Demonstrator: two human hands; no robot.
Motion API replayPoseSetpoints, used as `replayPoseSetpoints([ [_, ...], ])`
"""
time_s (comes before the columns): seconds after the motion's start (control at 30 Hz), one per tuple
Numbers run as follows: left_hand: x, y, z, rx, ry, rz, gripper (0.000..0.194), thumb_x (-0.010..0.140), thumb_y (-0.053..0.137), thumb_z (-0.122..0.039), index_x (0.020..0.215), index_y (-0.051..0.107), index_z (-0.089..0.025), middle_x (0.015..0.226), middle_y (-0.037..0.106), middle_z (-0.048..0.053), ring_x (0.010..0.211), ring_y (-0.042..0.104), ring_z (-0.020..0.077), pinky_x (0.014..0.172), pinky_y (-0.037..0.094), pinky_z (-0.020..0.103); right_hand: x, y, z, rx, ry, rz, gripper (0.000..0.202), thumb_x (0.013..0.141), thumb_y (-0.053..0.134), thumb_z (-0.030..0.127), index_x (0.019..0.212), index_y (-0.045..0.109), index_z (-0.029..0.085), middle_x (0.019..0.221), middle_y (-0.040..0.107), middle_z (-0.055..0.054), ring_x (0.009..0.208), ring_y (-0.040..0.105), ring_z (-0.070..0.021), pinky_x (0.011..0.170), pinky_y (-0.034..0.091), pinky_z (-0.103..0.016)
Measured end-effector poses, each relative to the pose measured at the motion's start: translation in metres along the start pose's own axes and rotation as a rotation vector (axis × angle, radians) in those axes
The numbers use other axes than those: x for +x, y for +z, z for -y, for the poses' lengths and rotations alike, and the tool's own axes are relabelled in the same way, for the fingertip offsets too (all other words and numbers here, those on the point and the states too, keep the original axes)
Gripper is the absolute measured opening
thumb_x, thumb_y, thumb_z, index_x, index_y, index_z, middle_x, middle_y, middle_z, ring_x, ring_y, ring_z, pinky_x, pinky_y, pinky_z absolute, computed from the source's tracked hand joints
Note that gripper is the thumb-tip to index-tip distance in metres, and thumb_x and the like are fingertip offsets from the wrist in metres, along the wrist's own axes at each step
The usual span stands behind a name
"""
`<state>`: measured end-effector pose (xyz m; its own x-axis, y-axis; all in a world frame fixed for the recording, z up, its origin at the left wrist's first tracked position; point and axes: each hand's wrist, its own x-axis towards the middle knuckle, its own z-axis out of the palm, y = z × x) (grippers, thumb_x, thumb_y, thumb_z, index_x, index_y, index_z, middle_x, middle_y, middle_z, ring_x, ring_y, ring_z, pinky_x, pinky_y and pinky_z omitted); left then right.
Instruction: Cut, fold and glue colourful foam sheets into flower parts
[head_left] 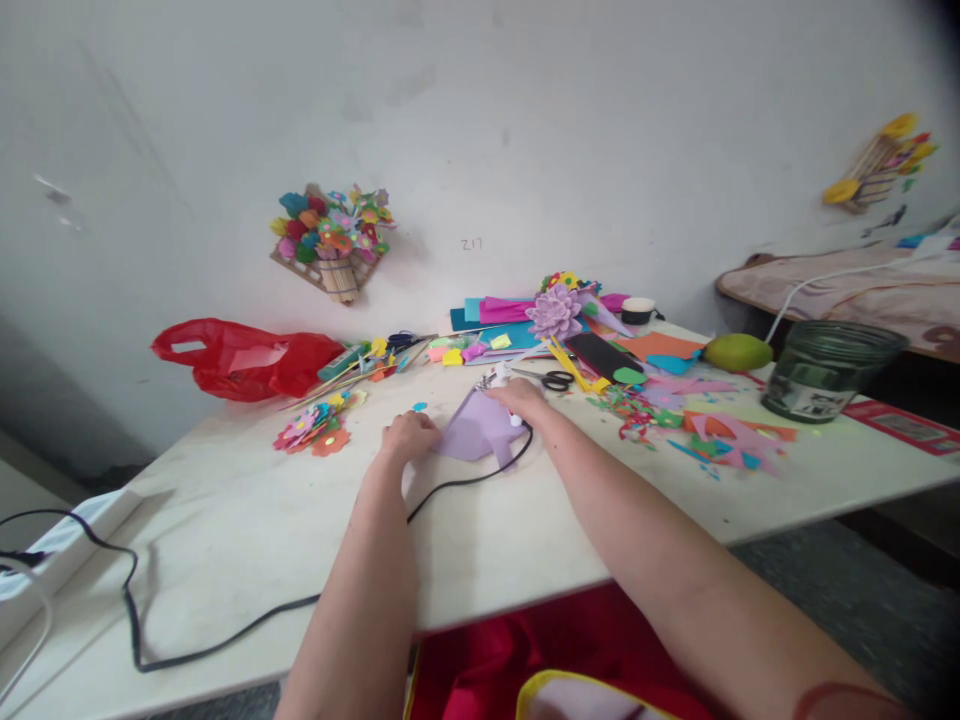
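A pale purple sheet lies on the white table in front of me. My left hand is at the sheet's left edge, its fingers bent; whether they pinch anything is too small to tell. My right hand is closed on a white glue gun over the sheet's upper right part. A black cord runs from the gun across the sheet and under my left forearm. A small blue paper piece lies just beyond my left hand.
Scissors lie beyond my right hand. Foam flowers and a red bag are at the left. Colored scraps, a green fruit and a glass jar stand right. The cord crosses the table's left.
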<state>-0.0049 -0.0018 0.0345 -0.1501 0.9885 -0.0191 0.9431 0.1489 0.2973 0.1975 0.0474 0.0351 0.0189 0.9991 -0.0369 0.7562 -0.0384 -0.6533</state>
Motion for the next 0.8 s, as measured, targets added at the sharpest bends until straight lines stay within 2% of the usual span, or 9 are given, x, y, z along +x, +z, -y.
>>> replayPoseSetpoints([
  [0.13, -0.002, 0.0, -0.001, -0.036, 0.0, -0.025, 0.015, 0.06, 0.057, -0.029, 0.072, 0.065, -0.025, 0.081, 0.068, 0.002, 0.088, 0.059, 0.0199, 0.074, 0.042, 0.028, -0.005, -0.003, 0.002, 0.003, -0.013, 0.009, 0.035, 0.067, 0.051, 0.05, 0.056, 0.057, 0.018, 0.06, 0.063, -0.006, 0.07, 0.06, -0.0199, 0.06, 0.037, -0.025],
  [0.67, 0.002, 0.009, -0.001, -0.035, -0.007, -0.162, 0.021, 0.063, 0.054, -0.035, 0.077, 0.065, -0.023, 0.088, 0.067, 0.004, 0.089, 0.058, 0.0198, 0.074, 0.041, 0.027, -0.01, -0.002, 0.005, 0.103, -0.079, 0.102, 0.034, 0.065, 0.055, 0.048, 0.064, 0.06, 0.014, 0.06, 0.061, -0.004, 0.06, 0.056, -0.0157, 0.059, 0.036, -0.025],
  [0.8, 0.002, 0.009, -0.001, -0.025, -0.009, -0.163, 0.022, 0.064, 0.054, -0.035, 0.078, 0.066, -0.023, 0.089, 0.067, 0.004, 0.09, 0.058, 0.0199, 0.075, 0.041, 0.027, -0.004, -0.003, 0.0, 0.152, -0.05, 0.041, 0.034, 0.066, 0.054, 0.047, 0.063, 0.061, 0.014, 0.059, 0.061, -0.003, 0.056, 0.055, -0.0137, 0.055, 0.035, -0.023],
])
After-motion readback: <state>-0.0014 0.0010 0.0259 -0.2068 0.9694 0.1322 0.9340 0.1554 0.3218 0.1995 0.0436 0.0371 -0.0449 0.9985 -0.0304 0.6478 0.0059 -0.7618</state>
